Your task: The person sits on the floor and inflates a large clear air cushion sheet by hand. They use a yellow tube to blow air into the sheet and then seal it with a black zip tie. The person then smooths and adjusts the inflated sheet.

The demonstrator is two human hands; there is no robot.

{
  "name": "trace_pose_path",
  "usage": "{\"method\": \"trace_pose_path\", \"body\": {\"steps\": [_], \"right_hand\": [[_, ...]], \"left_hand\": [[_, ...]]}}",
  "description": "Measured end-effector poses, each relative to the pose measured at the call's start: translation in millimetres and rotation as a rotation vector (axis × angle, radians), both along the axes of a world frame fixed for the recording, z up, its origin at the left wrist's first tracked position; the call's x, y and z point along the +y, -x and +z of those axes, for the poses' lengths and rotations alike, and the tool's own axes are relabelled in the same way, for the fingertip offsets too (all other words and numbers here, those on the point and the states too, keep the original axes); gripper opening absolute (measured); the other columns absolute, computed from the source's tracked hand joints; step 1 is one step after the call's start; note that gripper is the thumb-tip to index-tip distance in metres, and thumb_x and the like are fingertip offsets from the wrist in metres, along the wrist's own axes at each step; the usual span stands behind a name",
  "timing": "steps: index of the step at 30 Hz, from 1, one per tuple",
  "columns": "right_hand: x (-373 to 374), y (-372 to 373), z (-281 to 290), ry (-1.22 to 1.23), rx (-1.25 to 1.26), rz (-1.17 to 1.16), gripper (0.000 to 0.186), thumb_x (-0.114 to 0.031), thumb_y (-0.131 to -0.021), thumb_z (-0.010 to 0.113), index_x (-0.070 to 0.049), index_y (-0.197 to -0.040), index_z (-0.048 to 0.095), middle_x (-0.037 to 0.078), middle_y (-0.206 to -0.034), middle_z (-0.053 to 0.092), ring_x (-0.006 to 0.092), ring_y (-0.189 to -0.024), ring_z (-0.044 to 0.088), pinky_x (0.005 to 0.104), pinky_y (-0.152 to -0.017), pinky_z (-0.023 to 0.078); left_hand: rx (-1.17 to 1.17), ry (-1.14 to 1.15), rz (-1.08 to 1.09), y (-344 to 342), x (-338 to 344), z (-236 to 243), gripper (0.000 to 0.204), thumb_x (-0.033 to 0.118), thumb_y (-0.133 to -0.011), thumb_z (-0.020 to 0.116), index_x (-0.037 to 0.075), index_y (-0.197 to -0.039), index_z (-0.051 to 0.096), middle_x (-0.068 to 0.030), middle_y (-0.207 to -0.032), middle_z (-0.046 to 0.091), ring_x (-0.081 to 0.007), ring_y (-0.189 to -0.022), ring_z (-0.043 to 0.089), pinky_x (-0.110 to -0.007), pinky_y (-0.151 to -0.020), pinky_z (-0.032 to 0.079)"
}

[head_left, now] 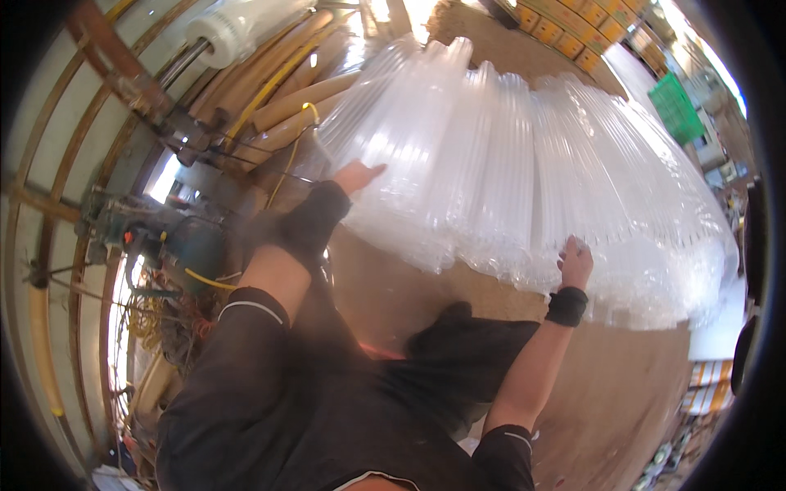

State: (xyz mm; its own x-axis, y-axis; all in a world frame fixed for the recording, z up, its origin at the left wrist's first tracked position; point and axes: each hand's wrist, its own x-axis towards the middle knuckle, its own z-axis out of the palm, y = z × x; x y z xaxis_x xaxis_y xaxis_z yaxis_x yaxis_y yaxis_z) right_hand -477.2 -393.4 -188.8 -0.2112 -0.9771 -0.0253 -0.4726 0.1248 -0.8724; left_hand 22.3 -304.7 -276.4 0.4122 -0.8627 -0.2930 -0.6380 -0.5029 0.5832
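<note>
A long stack of clear plastic film (pixel 491 155), gathered into several lengthwise pleated bundles, lies spread before me. My left hand (pixel 358 175) is at its left edge with fingers stretched out over the film. A dark band covers that forearm. Farther right, my right hand (pixel 575 260) is at the near edge of the stack, its fingers bent in against the film and closed on it. A black band (pixel 566 306) circles the right wrist. What lies under the right fingers is partly hidden.
At the left stands a machine with a green motor (pixel 196 245) and hanging cables. A roll of clear film (pixel 217 39) sits on a bar at the upper left, near long cardboard tubes (pixel 303 102). Yellow boxes (pixel 565 29) are stacked at the back, with a green crate (pixel 676 109) to the right.
</note>
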Motion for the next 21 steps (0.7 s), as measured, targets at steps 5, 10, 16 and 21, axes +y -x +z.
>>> {"method": "trace_pose_path", "body": {"steps": [5, 10, 16, 21], "right_hand": [[2, -10, 2, -0.025, -0.046, 0.000, 0.044, -0.034, -0.091, 0.062, 0.002, -0.116, 0.056, 0.008, -0.092, 0.063, 0.0154, -0.076, 0.061, 0.0274, -0.057, 0.051], [-6, 3, -8, -0.124, -0.104, -0.094, 0.068, -0.032, -0.092, 0.061, 0.001, -0.143, 0.030, 0.016, -0.114, 0.059, 0.0268, -0.093, 0.062, 0.0326, -0.066, 0.053], [-4, 22, -11, -0.134, -0.192, -0.063, 0.081, -0.030, -0.092, 0.063, 0.002, -0.147, 0.013, 0.022, -0.130, 0.049, 0.0348, -0.114, 0.054, 0.0414, -0.080, 0.052], [-16, 15, -11, -0.062, -0.165, -0.110, 0.079, -0.026, -0.092, 0.062, -0.001, -0.148, 0.011, 0.020, -0.136, 0.045, 0.0377, -0.121, 0.049, 0.0465, -0.089, 0.049]], "left_hand": [[0.125, 0.356, -0.227, 51, -5, -1, 0.060, 0.042, -0.089, 0.062, -0.005, -0.124, 0.053, -0.0239, -0.106, 0.065, -0.0331, -0.098, 0.064, -0.041, -0.087, 0.048], [0.809, 0.551, -0.014, 100, 3, -1, 0.036, 0.027, -0.091, 0.058, 0.002, -0.117, 0.061, -0.0145, -0.089, 0.069, -0.0240, -0.081, 0.067, -0.037, -0.072, 0.051], [0.127, 0.825, 0.631, 38, -17, -18, 0.030, 0.024, -0.089, 0.055, 0.005, -0.111, 0.062, -0.0215, -0.097, 0.064, -0.0378, -0.095, 0.061, -0.044, -0.082, 0.047], [0.234, 0.064, 0.444, 41, -8, -33, 0.070, 0.053, -0.082, 0.061, -0.005, -0.121, 0.054, -0.0293, -0.118, 0.059, -0.0438, -0.112, 0.056, -0.048, -0.095, 0.045]]}}
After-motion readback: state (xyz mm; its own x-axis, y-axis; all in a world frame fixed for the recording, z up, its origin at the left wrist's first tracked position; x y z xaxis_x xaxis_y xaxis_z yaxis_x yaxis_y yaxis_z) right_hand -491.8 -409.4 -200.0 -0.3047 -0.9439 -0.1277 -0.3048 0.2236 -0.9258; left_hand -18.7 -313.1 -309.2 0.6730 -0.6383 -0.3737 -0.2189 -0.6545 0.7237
